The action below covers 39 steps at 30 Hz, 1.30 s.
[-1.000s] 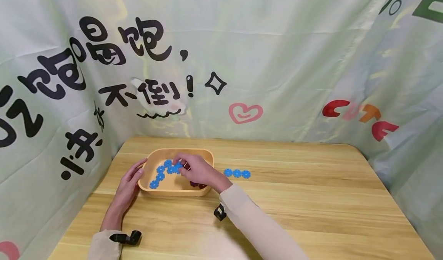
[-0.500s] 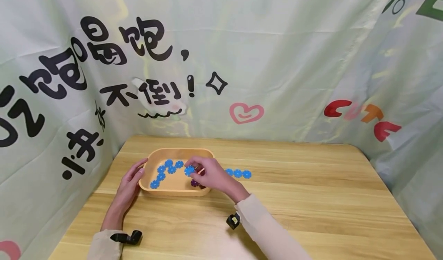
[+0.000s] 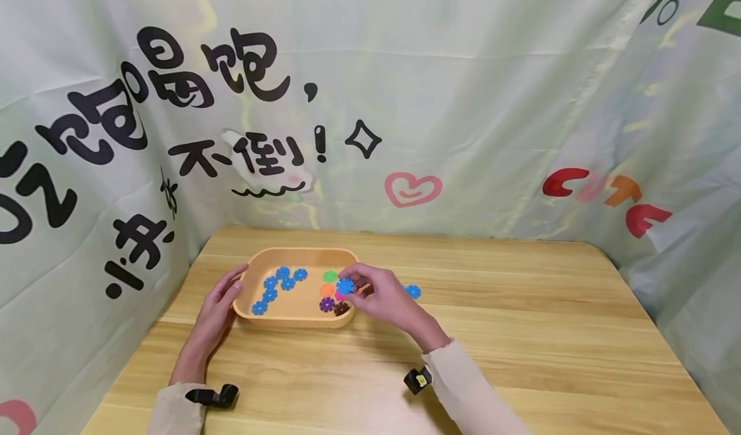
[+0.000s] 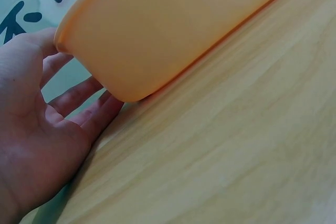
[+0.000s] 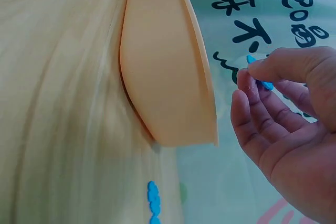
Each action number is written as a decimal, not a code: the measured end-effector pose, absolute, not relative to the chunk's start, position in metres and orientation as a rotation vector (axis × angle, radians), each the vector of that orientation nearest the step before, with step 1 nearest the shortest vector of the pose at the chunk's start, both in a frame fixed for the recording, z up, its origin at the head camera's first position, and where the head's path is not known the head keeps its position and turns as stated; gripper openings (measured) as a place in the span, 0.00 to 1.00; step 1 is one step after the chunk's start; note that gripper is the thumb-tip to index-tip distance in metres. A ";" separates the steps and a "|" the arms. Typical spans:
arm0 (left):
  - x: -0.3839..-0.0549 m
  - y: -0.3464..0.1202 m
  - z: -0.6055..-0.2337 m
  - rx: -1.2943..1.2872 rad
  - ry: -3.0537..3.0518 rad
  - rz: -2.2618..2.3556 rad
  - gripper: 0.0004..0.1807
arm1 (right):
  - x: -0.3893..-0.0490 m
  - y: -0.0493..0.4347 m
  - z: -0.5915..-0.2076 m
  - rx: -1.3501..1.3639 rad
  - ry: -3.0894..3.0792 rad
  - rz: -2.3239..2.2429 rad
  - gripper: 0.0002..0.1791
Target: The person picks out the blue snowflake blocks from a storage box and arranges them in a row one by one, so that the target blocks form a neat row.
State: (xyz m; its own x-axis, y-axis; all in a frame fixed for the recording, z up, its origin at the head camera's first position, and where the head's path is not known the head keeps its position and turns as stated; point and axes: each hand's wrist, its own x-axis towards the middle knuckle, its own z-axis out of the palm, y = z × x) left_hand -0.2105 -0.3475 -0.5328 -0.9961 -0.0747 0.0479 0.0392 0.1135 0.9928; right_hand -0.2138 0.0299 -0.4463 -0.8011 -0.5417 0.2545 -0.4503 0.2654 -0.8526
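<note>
Over half-hidden pink disc (image 3: 339, 296), right fingers (image 5: 258, 103) tight on blue disc (image 3: 345, 286), left fingers (image 4: 79, 96) spread against tray (image 3: 289, 323)

The head view looks forward and down on the tray (image 3: 295, 323). Nearer, both wrist views face its outer wall (image 5: 163, 66).

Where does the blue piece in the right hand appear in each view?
Head: lower half, just left of centre; the blue piece is pinched by the right hand.
Left wrist: not in it.
Right wrist: upper half, right of centre, partly hidden by that hand.
Shared landmark: the orange tray.
</note>
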 end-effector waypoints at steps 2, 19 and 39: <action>-0.211 -0.347 -0.532 0.043 -2.283 -2.041 0.30 | -0.213 0.035 -0.450 -0.967 2.444 -1.607 0.18; -0.207 -0.349 -0.534 0.037 -2.302 -2.013 0.30 | -0.204 0.071 -0.455 -0.898 2.564 -1.647 0.18; -0.211 -0.348 -0.532 -0.021 -2.267 -2.056 0.30 | -0.207 0.116 -0.469 -0.694 2.630 -1.740 0.19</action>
State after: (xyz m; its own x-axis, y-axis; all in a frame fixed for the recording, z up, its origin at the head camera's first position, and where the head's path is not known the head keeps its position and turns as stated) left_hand -0.2106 -0.3483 -0.5318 -0.9966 -0.0447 0.0695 0.0648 0.0988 0.9930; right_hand -0.2072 0.1161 -0.4686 -0.9041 -0.3019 0.3025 -0.3964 0.3281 -0.8574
